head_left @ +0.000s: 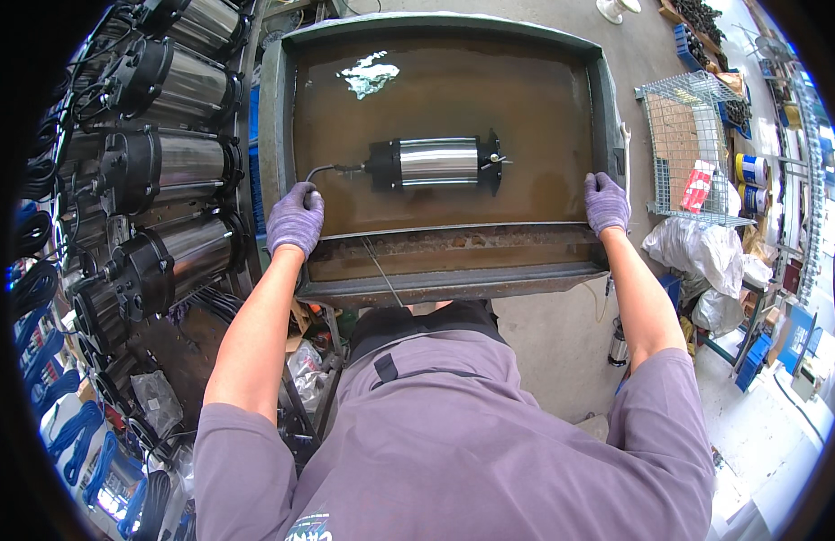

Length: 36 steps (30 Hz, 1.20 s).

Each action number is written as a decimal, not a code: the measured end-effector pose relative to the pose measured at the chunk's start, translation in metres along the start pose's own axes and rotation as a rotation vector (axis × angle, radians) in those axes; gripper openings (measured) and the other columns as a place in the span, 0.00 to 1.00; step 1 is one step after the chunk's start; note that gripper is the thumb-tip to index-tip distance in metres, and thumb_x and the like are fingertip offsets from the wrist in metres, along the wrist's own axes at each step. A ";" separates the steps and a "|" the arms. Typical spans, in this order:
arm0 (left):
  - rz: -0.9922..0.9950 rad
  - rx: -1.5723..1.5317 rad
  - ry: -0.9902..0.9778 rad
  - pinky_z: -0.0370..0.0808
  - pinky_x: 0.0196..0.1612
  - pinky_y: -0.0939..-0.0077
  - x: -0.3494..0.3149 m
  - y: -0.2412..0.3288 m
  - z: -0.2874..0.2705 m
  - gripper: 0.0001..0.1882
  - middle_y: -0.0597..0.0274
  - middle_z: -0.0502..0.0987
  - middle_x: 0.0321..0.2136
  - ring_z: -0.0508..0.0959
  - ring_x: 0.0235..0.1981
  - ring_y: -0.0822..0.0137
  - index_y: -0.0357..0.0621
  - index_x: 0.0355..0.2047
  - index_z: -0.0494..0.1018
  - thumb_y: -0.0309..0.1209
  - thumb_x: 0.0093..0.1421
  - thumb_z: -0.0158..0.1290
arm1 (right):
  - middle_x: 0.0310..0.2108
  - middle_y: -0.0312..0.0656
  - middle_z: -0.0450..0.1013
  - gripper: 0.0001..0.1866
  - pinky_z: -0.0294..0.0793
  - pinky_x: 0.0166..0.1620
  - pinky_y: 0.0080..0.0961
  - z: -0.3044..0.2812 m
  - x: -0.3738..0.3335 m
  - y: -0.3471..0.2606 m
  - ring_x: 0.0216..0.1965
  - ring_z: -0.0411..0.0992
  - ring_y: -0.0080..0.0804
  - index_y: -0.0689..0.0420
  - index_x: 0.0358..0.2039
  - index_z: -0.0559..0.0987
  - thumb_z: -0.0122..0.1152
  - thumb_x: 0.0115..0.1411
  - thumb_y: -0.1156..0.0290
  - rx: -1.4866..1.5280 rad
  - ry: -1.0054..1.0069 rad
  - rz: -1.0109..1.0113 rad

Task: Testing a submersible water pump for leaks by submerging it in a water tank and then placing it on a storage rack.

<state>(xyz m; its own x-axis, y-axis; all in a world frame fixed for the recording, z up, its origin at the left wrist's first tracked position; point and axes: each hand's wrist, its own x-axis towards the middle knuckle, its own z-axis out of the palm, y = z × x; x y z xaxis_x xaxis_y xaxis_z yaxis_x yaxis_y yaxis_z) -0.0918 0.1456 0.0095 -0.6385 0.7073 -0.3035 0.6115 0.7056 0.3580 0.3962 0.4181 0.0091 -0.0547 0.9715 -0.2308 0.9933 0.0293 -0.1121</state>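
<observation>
A submersible pump (438, 163) with a shiny metal barrel and black ends lies sideways in brownish water inside a rectangular metal tank (454, 22). From its left end a dark cable (332, 169) bends toward the left wall and reaches the fingertips of my left hand (296, 219). That hand, in a purple glove, is closed over the left rim; whether the cable is also pinched there is hidden. Opposite it, my right hand (607, 204), gloved alike, has its fingers curled over the right rim. Both arms are stretched forward, with the pump between them, untouched by either hand.
Several similar pumps (169, 169) are stacked at the left, with coiled blue cables (75, 442) below. A thin rod (381, 270) slants across the tank's near edge. Rightward stand a wire basket (692, 149) and plastic-wrapped bundles (697, 248).
</observation>
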 end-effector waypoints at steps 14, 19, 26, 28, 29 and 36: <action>-0.001 -0.003 -0.001 0.79 0.49 0.54 0.000 0.001 -0.001 0.13 0.43 0.84 0.41 0.83 0.45 0.42 0.53 0.49 0.81 0.41 0.68 0.55 | 0.42 0.58 0.80 0.22 0.74 0.50 0.57 -0.005 -0.004 -0.004 0.48 0.76 0.65 0.53 0.41 0.81 0.52 0.72 0.47 0.016 -0.003 -0.002; -0.015 0.013 -0.006 0.79 0.50 0.52 0.001 0.000 0.000 0.14 0.48 0.85 0.42 0.84 0.46 0.44 0.56 0.49 0.81 0.42 0.67 0.54 | 0.42 0.57 0.81 0.22 0.75 0.51 0.57 -0.002 -0.002 -0.001 0.48 0.77 0.64 0.53 0.41 0.82 0.52 0.71 0.47 -0.004 -0.005 -0.008; -0.024 0.012 -0.012 0.79 0.51 0.52 0.000 0.002 -0.003 0.15 0.49 0.85 0.42 0.83 0.47 0.44 0.56 0.49 0.81 0.43 0.67 0.54 | 0.41 0.54 0.81 0.17 0.77 0.50 0.51 -0.003 0.003 -0.012 0.46 0.78 0.60 0.52 0.44 0.82 0.58 0.69 0.52 0.041 -0.049 -0.142; -0.039 0.019 -0.024 0.79 0.51 0.51 -0.001 0.002 -0.003 0.15 0.48 0.85 0.43 0.83 0.48 0.44 0.56 0.49 0.81 0.43 0.68 0.53 | 0.42 0.53 0.82 0.15 0.78 0.50 0.46 -0.003 0.004 -0.034 0.45 0.79 0.57 0.53 0.46 0.82 0.62 0.68 0.57 0.214 -0.108 -0.228; -0.040 0.018 -0.024 0.79 0.51 0.51 -0.001 0.002 -0.003 0.15 0.48 0.85 0.43 0.83 0.48 0.44 0.56 0.49 0.81 0.43 0.68 0.53 | 0.42 0.52 0.82 0.14 0.79 0.49 0.43 -0.004 0.006 -0.048 0.45 0.80 0.55 0.54 0.46 0.81 0.63 0.66 0.59 0.234 -0.116 -0.314; -0.032 0.023 -0.025 0.79 0.51 0.51 0.001 0.000 -0.001 0.15 0.48 0.85 0.43 0.83 0.48 0.43 0.57 0.50 0.81 0.44 0.68 0.53 | 0.47 0.54 0.81 0.16 0.77 0.55 0.49 0.014 -0.002 -0.151 0.51 0.78 0.57 0.56 0.51 0.79 0.62 0.67 0.61 -0.016 -0.313 -0.518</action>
<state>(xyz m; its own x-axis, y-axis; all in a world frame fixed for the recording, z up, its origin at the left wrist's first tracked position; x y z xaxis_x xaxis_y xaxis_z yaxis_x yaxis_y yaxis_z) -0.0927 0.1460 0.0098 -0.6459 0.6852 -0.3366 0.6021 0.7283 0.3273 0.2445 0.4087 0.0125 -0.5569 0.7142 -0.4240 0.8305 0.4859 -0.2724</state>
